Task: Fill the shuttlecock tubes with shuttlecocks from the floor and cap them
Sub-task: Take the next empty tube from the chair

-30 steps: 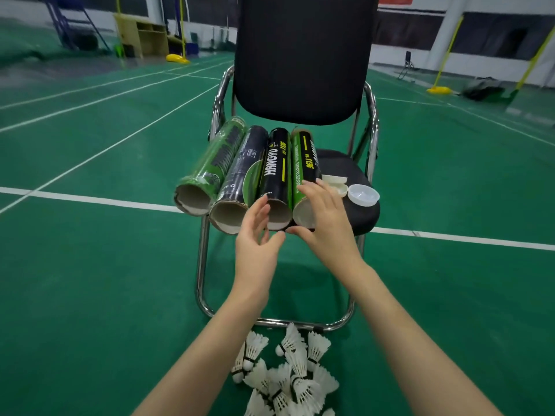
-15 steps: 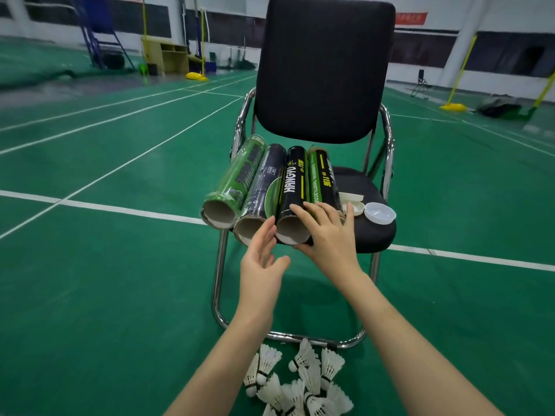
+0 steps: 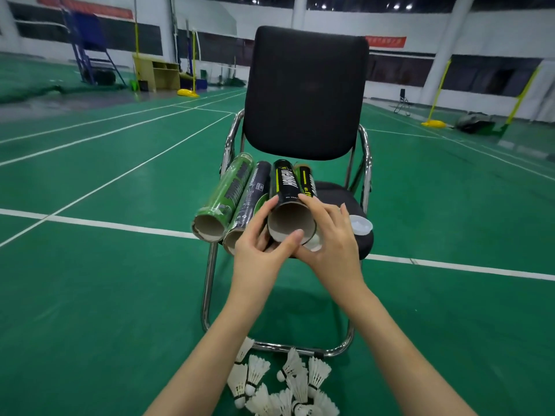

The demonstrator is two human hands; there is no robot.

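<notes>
Cardboard shows bare at the open mouth of the black tube (image 3: 286, 202), which both hands hold lifted just above the chair (image 3: 306, 94) seat, its far end tilted up toward twelve o'clock; three more tubes (image 3: 228, 196) lie side by side on the seat, two at its nine o'clock and one at its three o'clock, mouths toward the person; a white cap (image 3: 360, 225) rests on the seat at three o'clock of the hands; the shuttlecocks (image 3: 282, 385) lie heaped on the green floor at six o'clock, under the chair's front rail.

The tube looks light and stiff, though thin card would likely dent under a hard squeeze, so a hold near the rim seems best; the shuttlecocks look featherweight and fragile, best taken by the cork.

The left hand (image 3: 261, 250) curls round the tube's left side, thumb across the lower rim; the right hand (image 3: 330, 241) wraps the right side, fingers laid over the top; both forearms reach up from six o'clock.
</notes>
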